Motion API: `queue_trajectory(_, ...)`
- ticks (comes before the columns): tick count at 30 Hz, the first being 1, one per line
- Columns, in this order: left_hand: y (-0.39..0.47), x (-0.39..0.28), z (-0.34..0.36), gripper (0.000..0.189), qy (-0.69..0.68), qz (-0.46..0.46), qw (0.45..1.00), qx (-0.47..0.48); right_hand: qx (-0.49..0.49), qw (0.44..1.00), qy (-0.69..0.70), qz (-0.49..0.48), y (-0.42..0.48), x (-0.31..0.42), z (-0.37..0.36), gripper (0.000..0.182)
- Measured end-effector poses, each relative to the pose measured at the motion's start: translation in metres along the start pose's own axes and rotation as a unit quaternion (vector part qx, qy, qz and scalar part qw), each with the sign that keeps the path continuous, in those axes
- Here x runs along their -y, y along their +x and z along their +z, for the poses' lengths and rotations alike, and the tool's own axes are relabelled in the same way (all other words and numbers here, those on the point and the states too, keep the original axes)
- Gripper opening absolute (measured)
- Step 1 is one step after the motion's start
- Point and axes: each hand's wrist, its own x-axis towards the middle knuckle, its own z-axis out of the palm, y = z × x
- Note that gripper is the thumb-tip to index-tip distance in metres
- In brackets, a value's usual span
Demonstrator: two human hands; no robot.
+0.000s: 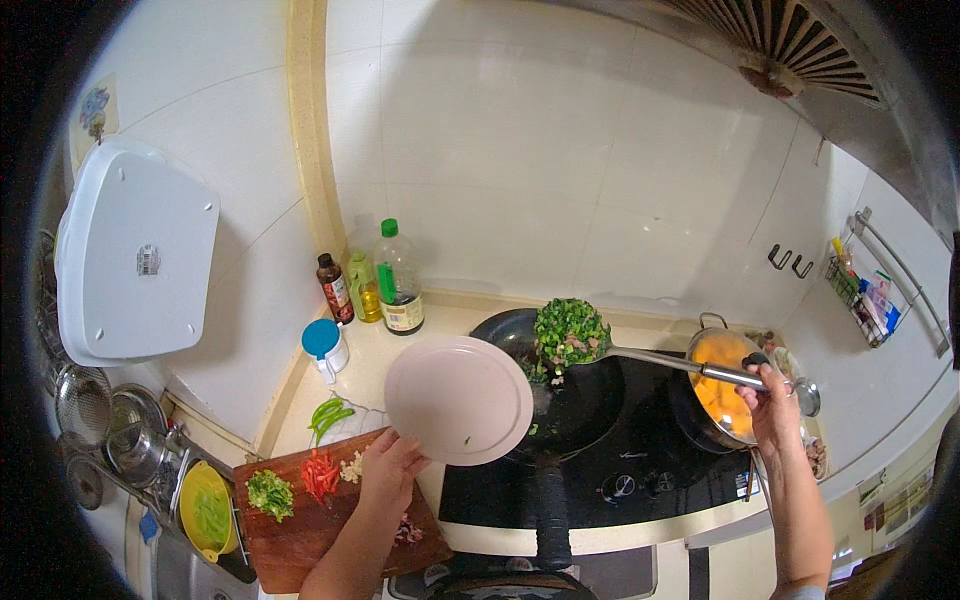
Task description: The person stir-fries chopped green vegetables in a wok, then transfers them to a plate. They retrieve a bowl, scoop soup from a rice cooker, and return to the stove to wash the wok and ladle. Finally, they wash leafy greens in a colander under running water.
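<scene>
My left hand [390,461] grips the near rim of a pale pink plate [454,394], which is tilted over the left side of a black frying pan [581,420]. A small green scrap clings to the plate. In my right hand [776,412] is the handle of a metal wok spatula [660,361]. Its head is heaped with chopped greens and pinkish bits [572,330], raised above the pan beside the plate. A few green pieces lie in the pan. The pan sits on a black glass cooktop [495,499], its handle pointing towards me.
A pot with orange chunks [720,382] stands beneath my right forearm. A wooden cutting board [277,551] bears chopped green and red peppers and garlic. Green chillies [328,418], a blue-lidded jar [324,349] and several bottles [401,292] are behind it. A yellow basin [208,510] is by the sink.
</scene>
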Motion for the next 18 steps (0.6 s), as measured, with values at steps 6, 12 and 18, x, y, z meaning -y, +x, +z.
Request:
queue_trajectory(6, 0.023, 0.013, 0.041, 0.029, -0.059, -0.01, 0.997, 0.042, 0.031, 0.999, -0.003, 0.016, 0.002, 0.022, 0.015, 0.019)
queue_trajectory(12, 0.026, 0.02, 0.055, 0.026, -0.089, -0.017, 0.993, 0.069, 0.149, 0.985, -0.081, 0.02, -0.001, 0.029, 0.053, 0.018)
queue_trajectory(18, 0.014, 0.017, 0.047, 0.027, -0.073, -0.006, 0.994, 0.076, 0.246, 0.942, -0.227, -0.008, 0.007, 0.076, 0.108, 0.023)
